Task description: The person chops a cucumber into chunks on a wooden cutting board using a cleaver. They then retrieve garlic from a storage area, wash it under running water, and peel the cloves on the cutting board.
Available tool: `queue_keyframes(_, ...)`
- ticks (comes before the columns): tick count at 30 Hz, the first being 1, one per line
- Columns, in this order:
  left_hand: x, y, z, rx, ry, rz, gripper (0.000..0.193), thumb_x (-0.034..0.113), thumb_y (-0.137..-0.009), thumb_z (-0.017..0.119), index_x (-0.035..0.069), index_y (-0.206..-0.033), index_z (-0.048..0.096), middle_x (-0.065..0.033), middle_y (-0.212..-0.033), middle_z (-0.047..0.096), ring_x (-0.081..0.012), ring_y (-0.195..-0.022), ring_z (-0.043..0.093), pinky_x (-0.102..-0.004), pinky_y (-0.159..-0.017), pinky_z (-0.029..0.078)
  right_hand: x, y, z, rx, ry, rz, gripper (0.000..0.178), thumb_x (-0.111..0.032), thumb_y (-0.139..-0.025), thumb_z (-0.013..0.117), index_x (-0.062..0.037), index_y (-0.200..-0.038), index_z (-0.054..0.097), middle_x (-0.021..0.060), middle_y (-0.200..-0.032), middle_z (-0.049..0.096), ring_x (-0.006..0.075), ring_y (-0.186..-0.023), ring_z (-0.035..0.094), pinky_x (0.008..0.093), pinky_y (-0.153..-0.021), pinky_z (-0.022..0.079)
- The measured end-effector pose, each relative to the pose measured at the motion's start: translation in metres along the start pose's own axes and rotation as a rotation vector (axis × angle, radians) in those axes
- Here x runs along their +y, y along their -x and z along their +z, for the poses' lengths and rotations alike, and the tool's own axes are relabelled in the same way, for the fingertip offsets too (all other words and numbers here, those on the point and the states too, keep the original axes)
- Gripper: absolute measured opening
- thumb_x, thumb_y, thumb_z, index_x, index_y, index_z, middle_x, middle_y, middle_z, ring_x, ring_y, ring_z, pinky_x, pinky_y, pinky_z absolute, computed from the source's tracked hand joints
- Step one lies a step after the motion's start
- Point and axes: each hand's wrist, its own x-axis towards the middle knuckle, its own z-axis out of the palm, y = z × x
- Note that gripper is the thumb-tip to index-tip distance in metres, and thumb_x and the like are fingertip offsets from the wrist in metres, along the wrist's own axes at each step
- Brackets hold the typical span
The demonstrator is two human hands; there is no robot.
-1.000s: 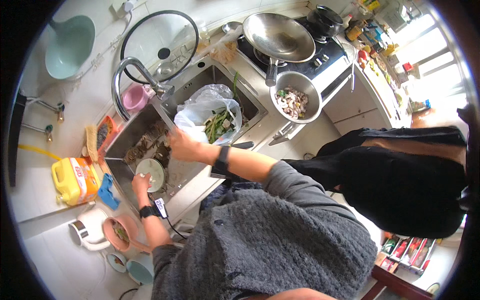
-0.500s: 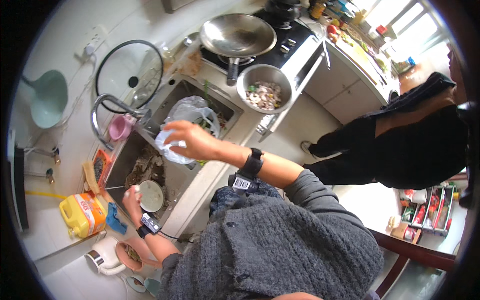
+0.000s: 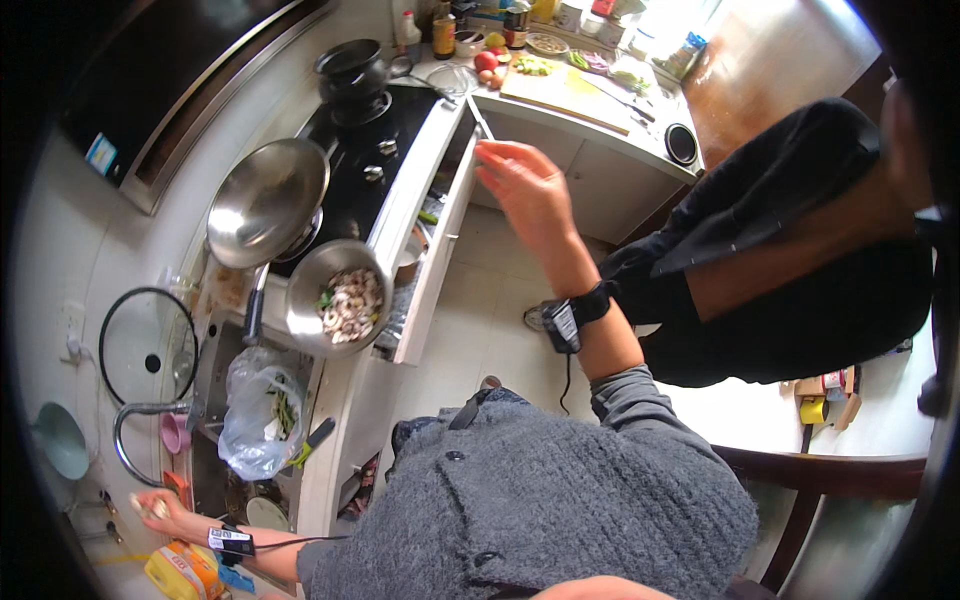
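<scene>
My left hand is at the lower left beside the sink, its fingers curled around something small and pale that I cannot make out. Near it are the curved chrome faucet and a yellow jug. Out to the right, my right hand hangs over the floor near the end of the pulled-out drawer. Its fingers are loosely bent and apart, with nothing in them. A steel bowl of cut pale food pieces rests on the counter beside the sink.
A steel wok and a dark pot sit on the black cooktop. A clear plastic bag lies over the sink; a knife is at its edge. Another person's dark-clothed leg is at the right. A cutting board lies farther back.
My right hand has swung from over the sink bag to beyond the drawer. My left hand has risen from the plate in the sink toward the faucet. The view has turned right.
</scene>
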Motion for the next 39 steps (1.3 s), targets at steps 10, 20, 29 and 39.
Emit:
queue_keyframes(10,-0.555,0.019,0.329,-0.658,-0.681,-0.436,0.053,0.025,-0.087,0.068,-0.005,-0.127,0.048,-0.0176,-0.106,0.058,-0.0157,-0.084,0.060,-0.0194,-0.059,0.050,-0.195,-0.110,-0.264,0.410,0.025,-0.349,0.018,-0.005,-0.089,0.056,-0.0017,-0.105,0.061,0.0078,-0.090,0.063,0.0152,-0.075,0.060,0.0265,-0.063,0.051)
queue_keyframes(20,-0.932,0.129,0.330,-0.715,-0.851,-0.848,0.041,0.030,-0.084,0.071,0.008,-0.115,0.058,-0.0092,-0.102,0.063,-0.0182,-0.079,0.066,-0.0204,-0.051,0.054,-0.349,-0.081,-0.370,0.687,0.931,0.008,0.018,-0.011,-0.089,0.060,-0.0051,-0.106,0.063,0.0013,-0.088,0.063,0.0064,-0.077,0.058,0.0179,-0.066,0.045)
queue_keyframes(29,-1.308,0.281,0.204,-1.238,-1.018,-1.269,0.032,0.031,-0.091,0.057,0.009,-0.114,0.058,-0.0070,-0.106,0.063,-0.0160,-0.089,0.062,-0.0275,-0.068,0.049,-0.431,-0.260,-0.369,0.417,1.414,0.223,0.017,-0.019,-0.094,0.054,-0.0042,-0.098,0.061,-0.0018,-0.080,0.056,0.0040,-0.070,0.052,0.0161,-0.057,0.039)
queue_keyframes(39,-1.455,0.462,0.087,-1.970,-1.815,-0.428,0.062,0.043,-0.080,0.065,0.021,-0.135,0.046,-0.0160,-0.137,0.042,-0.0309,-0.125,0.041,-0.0487,-0.103,0.033,-0.229,-0.547,-0.572,0.020,0.708,0.429,0.022,-0.023,-0.092,0.060,-0.0065,-0.104,0.066,0.0013,-0.091,0.066,0.0084,-0.083,0.061,0.0213,-0.072,0.046)
